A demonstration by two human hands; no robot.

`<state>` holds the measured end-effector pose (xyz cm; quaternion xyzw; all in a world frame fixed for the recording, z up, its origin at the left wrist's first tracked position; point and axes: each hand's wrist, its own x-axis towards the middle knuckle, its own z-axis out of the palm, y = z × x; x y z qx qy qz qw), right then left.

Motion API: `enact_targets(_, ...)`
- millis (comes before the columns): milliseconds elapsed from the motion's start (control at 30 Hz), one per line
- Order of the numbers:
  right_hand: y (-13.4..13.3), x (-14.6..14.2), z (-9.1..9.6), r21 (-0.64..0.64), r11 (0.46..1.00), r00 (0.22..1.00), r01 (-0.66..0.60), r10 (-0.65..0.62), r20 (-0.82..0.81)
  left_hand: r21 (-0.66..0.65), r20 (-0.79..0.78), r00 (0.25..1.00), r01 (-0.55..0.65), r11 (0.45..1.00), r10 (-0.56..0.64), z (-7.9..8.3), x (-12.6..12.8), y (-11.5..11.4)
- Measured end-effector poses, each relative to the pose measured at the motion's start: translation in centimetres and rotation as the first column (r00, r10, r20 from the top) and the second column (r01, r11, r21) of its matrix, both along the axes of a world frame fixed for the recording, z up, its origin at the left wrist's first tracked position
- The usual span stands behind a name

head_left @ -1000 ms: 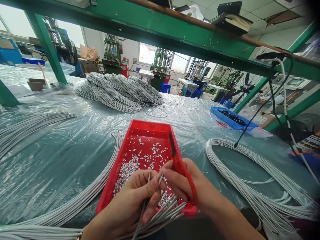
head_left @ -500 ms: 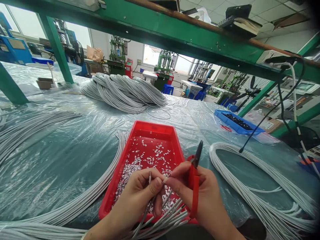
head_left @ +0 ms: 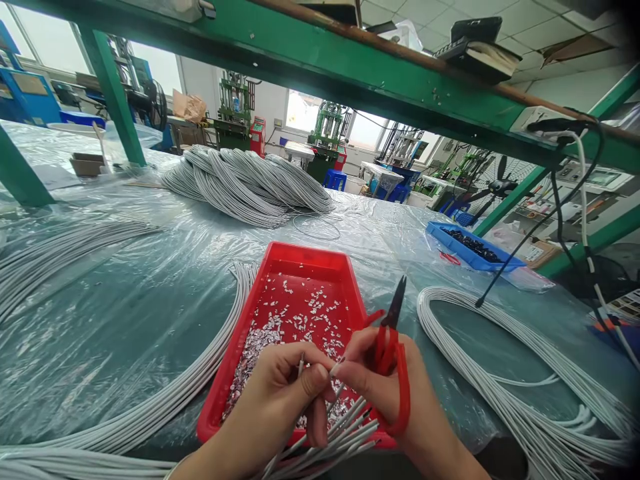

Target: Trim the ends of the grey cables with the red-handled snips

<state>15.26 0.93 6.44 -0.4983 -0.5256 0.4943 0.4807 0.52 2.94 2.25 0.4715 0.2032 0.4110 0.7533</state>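
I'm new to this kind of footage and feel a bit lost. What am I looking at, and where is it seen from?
There is no machine at work here: the left hand and right hand are a person's own, bare. One camera, worn on the head, looks forward and down past them.

The left hand holds a grey cable. The right hand carries red-handled scissors, blades pointing away, while its fingertips meet the left's.

Beneath is a red tray with silvery scraps. On the plastic-covered table lie a cable coil, a large cable pile and a blue tray of black pieces.
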Motion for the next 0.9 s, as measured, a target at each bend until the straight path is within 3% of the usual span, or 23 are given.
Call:
enact_targets(100, -0.1, -0.2, -0.2, 0.054, 0.999, 1.0, 0.005, -0.006, 0.023, -0.002, -0.014, 1.0, -0.026, 1.0, 0.026, 0.0, 0.0, -0.1)
enact_targets(233, -0.5, -0.3, 0.0, 0.262, 0.965, 0.964, 0.0, -0.069, 0.256, 0.015, -0.015, 0.999, -0.045, 0.999, 0.045, -0.2, -0.1, 0.0)
enact_targets(367, -0.8, -0.5, -0.6, 0.467, 0.882, 0.92, 0.06, -0.23, 0.316, -0.012, 0.054, 0.999, -0.005, 1.0, 0.005, -0.4, 0.1, 0.0)
enact_targets(500, -0.7, -0.8, -1.6, 0.662, 0.745, 0.89, 0.078, -0.351, 0.291, -0.104, 0.126, 0.992, -0.014, 0.995, 0.027, -0.3, 0.5, -0.2)
enact_targets(600, -0.5, -0.9, -2.2, 0.718, 0.693, 0.882, 0.059, -0.373, 0.287, -0.117, 0.097, 0.993, -0.061, 0.991, 0.073, -0.1, 0.6, -0.4)
enact_targets(900, -0.6, -1.3, -2.7, 0.757, 0.647, 0.873, 0.096, -0.42, 0.248, -0.058, 0.058, 0.989, -0.136, 0.989, 0.139, 0.2, 0.6, -0.6)
